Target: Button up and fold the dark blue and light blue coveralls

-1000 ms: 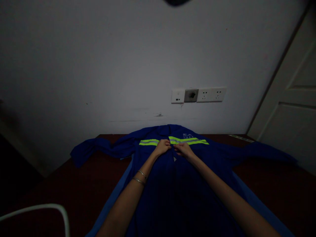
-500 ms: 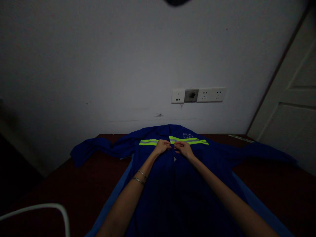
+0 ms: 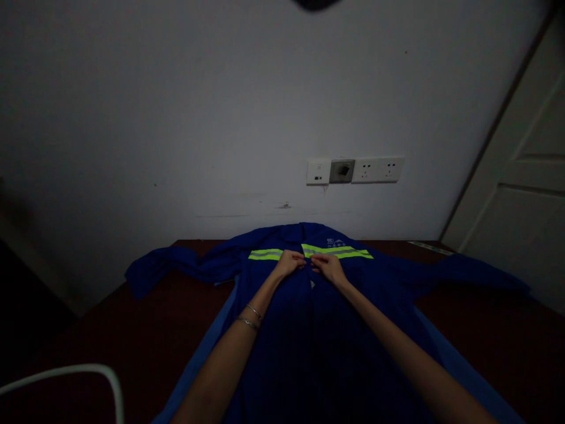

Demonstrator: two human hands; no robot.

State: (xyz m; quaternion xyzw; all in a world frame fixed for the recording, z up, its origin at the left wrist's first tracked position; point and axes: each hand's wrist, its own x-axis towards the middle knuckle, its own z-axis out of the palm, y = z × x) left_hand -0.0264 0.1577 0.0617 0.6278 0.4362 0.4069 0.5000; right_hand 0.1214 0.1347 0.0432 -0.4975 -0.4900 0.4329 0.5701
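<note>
Left grip: left hand (image 3: 289, 263) curled shut, fingertips pinched on the front edge of the jacket (image 3: 309, 341), right at the near edge of the reflective stripe (image 3: 338, 252), at its centre gap.
Right grip: right hand (image 3: 329, 267) also pinched shut on the opposite front edge, just near-side of the stripe. The hands are almost touching. It's too dark and too small to tell exactly what sits between the fingers.
Jacket: blue, lying flat and front up on the worktop (image 3: 145, 330), with the collar on the far side of the stripe, towards the wall.
Sleeves: spread out to either side of the stripe. Left sleeve (image 3: 159, 268) is bunched up, right sleeve (image 3: 477, 272) is stretched out.
Front closure: near-side of the stripe the two front panels lie together in a straight line. One small pale spot (image 3: 312, 284) shows on that line just below the hands. Could be a button or a puller, can't tell.
Progress (judgement): the lower front looks closed already and work is at chest height. The short run from the stripe to the collar looks like all that's left. Fastened or not can't be confirmed in this light.
Wrist: two thin bracelets (image 3: 249, 318) on the left forearm, well near-side of the stripe.
Surroundings: wall sockets (image 3: 355, 170) above the stripe, door (image 3: 525, 194) far right of it, white curved tube (image 3: 88, 371) far to its near left.
</note>
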